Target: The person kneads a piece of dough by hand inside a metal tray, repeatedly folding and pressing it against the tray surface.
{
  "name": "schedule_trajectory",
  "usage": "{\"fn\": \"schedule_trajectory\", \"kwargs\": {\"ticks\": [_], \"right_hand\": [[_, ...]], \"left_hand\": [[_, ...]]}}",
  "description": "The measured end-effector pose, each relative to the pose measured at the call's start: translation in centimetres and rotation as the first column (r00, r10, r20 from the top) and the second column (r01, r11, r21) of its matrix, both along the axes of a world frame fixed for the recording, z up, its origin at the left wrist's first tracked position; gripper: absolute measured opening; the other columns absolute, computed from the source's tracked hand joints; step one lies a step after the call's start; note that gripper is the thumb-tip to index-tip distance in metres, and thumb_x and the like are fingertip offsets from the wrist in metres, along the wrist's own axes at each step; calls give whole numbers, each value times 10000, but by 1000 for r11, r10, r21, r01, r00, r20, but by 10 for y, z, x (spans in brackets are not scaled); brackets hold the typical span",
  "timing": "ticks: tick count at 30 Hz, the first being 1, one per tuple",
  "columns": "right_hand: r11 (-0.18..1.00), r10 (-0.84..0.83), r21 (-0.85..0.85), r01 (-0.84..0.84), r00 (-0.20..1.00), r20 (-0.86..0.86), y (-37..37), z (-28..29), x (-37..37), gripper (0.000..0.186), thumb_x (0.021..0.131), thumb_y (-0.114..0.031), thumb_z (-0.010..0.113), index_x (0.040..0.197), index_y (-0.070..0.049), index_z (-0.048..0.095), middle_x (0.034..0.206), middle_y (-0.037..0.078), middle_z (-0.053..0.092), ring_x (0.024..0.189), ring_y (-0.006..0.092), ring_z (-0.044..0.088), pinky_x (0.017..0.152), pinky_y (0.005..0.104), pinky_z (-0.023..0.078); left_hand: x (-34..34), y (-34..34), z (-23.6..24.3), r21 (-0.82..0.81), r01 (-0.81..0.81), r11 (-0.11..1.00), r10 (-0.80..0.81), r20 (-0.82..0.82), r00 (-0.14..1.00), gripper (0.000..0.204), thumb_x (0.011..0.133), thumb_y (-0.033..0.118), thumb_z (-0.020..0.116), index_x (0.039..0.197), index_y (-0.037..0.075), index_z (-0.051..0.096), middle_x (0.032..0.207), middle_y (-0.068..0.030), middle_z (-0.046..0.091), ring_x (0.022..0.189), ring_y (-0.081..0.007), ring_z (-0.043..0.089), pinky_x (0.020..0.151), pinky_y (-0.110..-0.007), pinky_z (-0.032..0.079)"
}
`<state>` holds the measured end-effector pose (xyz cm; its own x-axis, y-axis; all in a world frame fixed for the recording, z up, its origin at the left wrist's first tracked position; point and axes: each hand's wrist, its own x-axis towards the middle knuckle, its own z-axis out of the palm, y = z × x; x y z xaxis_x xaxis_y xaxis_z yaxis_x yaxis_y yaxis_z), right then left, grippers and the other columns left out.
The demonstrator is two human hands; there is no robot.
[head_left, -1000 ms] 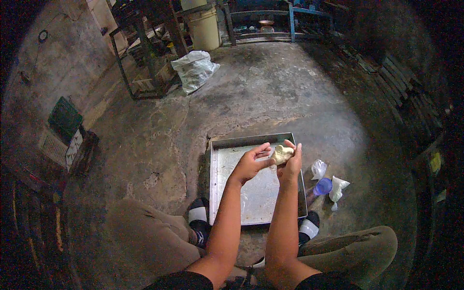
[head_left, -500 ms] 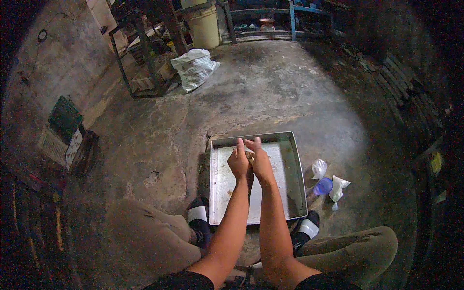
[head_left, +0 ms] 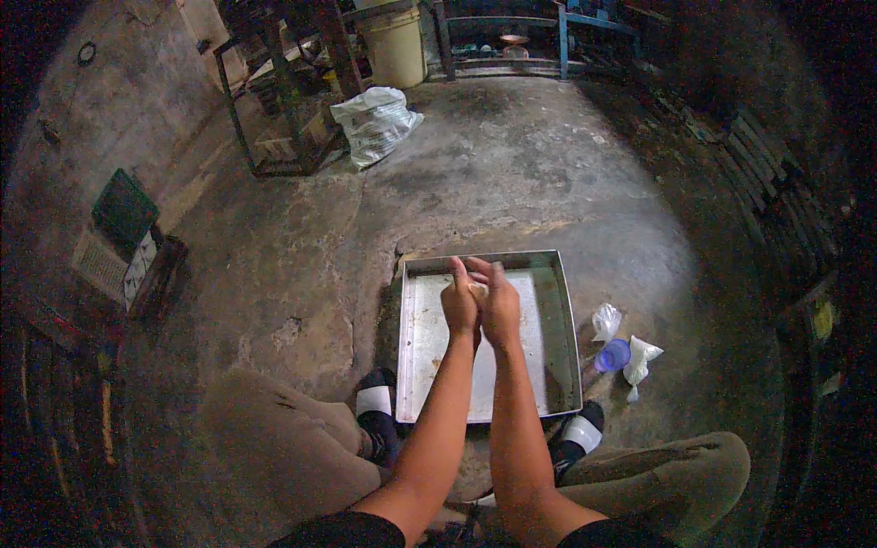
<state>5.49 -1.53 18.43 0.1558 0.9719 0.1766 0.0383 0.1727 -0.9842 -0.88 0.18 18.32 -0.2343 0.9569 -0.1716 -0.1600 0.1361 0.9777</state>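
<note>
A shallow square metal tray (head_left: 539, 365) lies on the floor between my feet, its inside marked with brownish specks. Above it, my left hand (head_left: 459, 303) and my right hand (head_left: 500, 307) are brought together, palms facing, fingers pointing away from me. A small pale lump (head_left: 478, 290) is pressed between them, soft-looking like dough; its kind I cannot make out for sure. The fingers curl partly around it, and most of the lump is hidden by the hands.
Right of the tray sit a purple-blue cup (head_left: 613, 354), a clear plastic bag (head_left: 606, 321) and a bag of white powder (head_left: 642, 359). Farther off are a white sack (head_left: 376, 126), a cream bucket (head_left: 395, 50) and a metal frame (head_left: 239, 110). My feet flank the tray.
My hands have shifted slightly against each other, and more of the pale lump shows between them. The view has tilted a little; the tray and bags stay put.
</note>
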Motion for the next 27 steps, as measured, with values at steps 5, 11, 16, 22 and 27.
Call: {"fn": "schedule_trajectory", "kwargs": {"ticks": [5, 11, 16, 22, 27], "right_hand": [[980, -161, -175, 100, 908, -386, 6, -17, 30, 772, 981, -610, 265, 1164, 58, 608, 1121, 197, 651, 1010, 272, 634, 901, 370, 474], [889, -34, -418, -188, 883, -469, -2, -10, 46, 631, 975, -564, 380, 1093, -4, 646, 959, 116, 667, 715, 184, 628, 591, 303, 494], [824, -170, -552, 127, 985, -26, -3, -12, 38, 780, 897, -671, 441, 838, 66, 691, 730, 163, 662, 599, 237, 606, 586, 389, 468], [886, -414, -120, 448, 881, 228, 1, -32, 32, 788, 932, -636, 390, 671, 48, 683, 555, 199, 591, 535, 299, 607, 571, 437, 459], [854, -454, -109, 508, 832, 319, -3, -15, 47, 750, 998, -532, 296, 631, 13, 657, 537, 178, 591, 488, 332, 605, 553, 451, 466]], "left_hand": [[7, -1, -20, 16, 394, 919, -394, 55, 917, 711, 973, 644, 253, 711, 82, 600, 712, -15, 598, 690, -125, 565, 652, -274, 436], [17, -10, -28, 221, 387, 895, -276, -405, 871, 697, 979, 624, 222, 1335, 59, 421, 1159, -157, 558, 1122, -250, 514, 1012, -361, 343], [15, -9, -30, 59, 280, 958, -132, -778, 615, 856, 923, 707, 227, 1513, 104, 82, 1534, -230, 70, 1422, -430, 34, 1121, -569, 77], [-2, 7, -41, -4, 462, 887, -444, -284, 850, 891, 897, 739, 229, 1516, 110, 110, 1520, -230, 191, 1403, -387, 188, 1110, -534, 176], [-8, -11, -10, -326, 711, 623, -634, 323, 703, 955, 803, 842, 276, 1416, 117, 370, 1274, -180, 547, 1104, -308, 569, 932, -458, 466]]}}
